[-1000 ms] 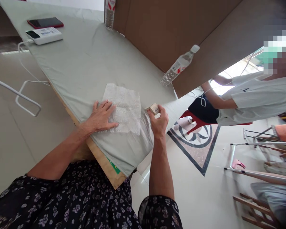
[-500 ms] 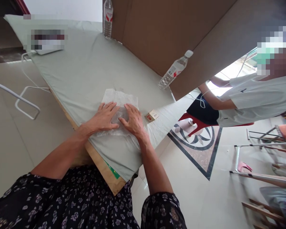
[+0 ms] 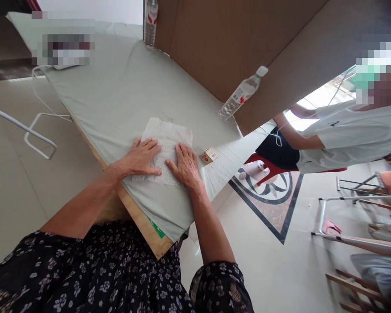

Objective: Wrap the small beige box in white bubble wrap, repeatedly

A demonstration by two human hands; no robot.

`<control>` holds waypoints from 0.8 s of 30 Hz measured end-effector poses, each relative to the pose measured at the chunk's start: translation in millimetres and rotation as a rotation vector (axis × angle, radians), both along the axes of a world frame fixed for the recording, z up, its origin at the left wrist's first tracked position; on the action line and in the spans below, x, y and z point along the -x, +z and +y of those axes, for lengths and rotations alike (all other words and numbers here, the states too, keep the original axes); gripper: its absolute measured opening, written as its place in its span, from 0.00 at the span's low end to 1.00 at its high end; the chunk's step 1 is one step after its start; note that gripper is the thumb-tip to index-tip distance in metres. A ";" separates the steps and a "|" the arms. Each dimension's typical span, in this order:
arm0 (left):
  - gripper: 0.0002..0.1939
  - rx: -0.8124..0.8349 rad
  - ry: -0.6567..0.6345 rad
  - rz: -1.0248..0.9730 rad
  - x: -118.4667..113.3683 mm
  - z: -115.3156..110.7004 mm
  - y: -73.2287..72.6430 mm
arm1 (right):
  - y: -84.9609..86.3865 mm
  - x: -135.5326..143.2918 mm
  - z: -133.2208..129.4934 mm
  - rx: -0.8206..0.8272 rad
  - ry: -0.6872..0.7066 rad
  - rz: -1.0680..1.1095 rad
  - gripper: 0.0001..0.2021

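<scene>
A sheet of clear bubble wrap lies flat on the pale green cloth of the table. On its left part rests my left hand, palm down with the fingers spread. Opposite it, my right hand lies flat on the right part, thumb apart from the fingers. Between the two hands a strip of the wrap shows. Just right of my right hand sits a small brown and cream box, which neither hand touches.
One plastic bottle stands beside a large cardboard panel, another bottle at its far left edge. A white device with a cable is at the table's far left. A seated person in a white shirt is at the right.
My hands are slightly farther apart on the bubble wrap, with more of it showing between them. The whole view has shifted a little.
</scene>
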State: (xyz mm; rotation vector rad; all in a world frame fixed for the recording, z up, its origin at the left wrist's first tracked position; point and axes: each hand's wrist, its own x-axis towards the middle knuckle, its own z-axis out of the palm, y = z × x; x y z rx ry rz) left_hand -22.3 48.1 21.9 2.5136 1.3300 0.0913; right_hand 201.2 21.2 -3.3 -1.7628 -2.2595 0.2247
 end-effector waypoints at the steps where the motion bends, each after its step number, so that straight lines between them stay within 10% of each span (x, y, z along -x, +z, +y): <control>1: 0.48 0.010 -0.004 0.008 1.5 -0.1 0.2 | -0.2 0.3 0.0 -0.005 -0.008 -0.001 0.35; 11: 0.27 -0.183 0.035 -0.284 1.4 -17.7 -5.9 | -7.1 0.1 1.7 -0.029 -0.037 0.010 0.34; 17: 0.36 -0.118 0.034 -0.237 1.2 -23.9 -18.9 | 1.0 -7.1 -3.0 -0.147 -0.060 0.077 0.27; 24: 0.39 -0.089 0.042 -0.262 2.5 -24.1 -17.0 | 0.7 -79.9 -14.0 -0.422 -0.493 0.231 0.32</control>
